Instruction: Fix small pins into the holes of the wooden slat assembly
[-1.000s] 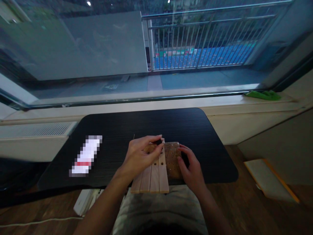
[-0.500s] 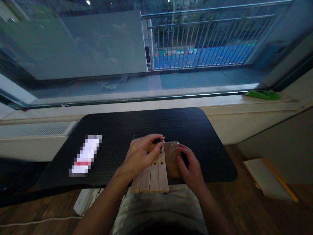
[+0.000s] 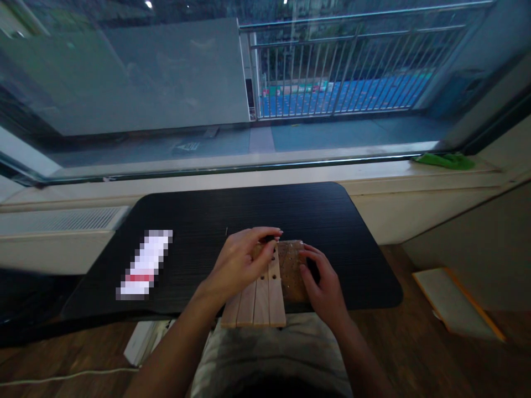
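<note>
Light wooden slats (image 3: pixel 261 307) lie side by side at the table's near edge, their near ends overhanging it. Dark round holes show in the slats on the right. My left hand (image 3: pixel 236 260) reaches over their far part, thumb and index finger brought close together at the far end; what lies between the fingertips is too small to tell. Beside the slats, partly under them, is a brown dotted piece (image 3: pixel 292 271) with a shiny surface. My right hand (image 3: pixel 326 282) is curled against its right edge, index finger and thumb touching it.
The black table (image 3: pixel 249 207) stands before a window sill (image 3: pixel 207 178). A blurred-out white, phone-shaped thing (image 3: pixel 145 260) lies at its left. A thin upright sliver (image 3: pixel 226 231) shows beyond my left hand. A green cloth (image 3: pixel 446 161) lies on the sill.
My left index fingertip has shifted slightly right at the slats' far end. The right hand, the slats and the brown piece stay nearly the same.
</note>
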Action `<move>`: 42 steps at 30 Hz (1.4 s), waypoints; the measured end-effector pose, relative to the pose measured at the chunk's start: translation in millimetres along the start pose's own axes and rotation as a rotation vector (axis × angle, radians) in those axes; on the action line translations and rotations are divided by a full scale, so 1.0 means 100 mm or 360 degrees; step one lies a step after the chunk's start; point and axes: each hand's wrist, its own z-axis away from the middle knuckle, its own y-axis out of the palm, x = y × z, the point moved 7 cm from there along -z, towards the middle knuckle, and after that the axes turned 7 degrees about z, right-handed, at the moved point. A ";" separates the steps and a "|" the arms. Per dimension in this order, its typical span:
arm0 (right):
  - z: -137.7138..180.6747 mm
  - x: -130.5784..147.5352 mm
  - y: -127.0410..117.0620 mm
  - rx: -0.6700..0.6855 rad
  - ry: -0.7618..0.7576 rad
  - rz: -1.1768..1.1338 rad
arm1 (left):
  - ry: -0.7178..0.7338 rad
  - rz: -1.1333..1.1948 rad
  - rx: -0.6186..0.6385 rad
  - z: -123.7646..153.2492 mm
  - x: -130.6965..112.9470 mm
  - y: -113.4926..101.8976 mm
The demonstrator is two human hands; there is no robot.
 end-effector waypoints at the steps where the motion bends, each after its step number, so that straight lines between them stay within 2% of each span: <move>1: 0.00 0.00 0.00 -0.0005 0.0005 0.0000 | 0.0001 0.0010 0.0008 0.00 0.00 0.00; 11: 0.00 -0.03 -0.01 0.0000 -0.0004 0.0023 | 0.0144 -0.0017 0.0053 -0.03 -0.12 0.06; 24: 0.00 -0.01 -0.01 0.0015 0.0010 0.0015 | 0.0058 0.0125 0.0136 -0.04 -0.09 0.09; 42: 0.00 0.00 0.00 0.0005 -0.0013 0.0006 | 0.0089 0.0268 0.0242 -0.03 -0.11 0.11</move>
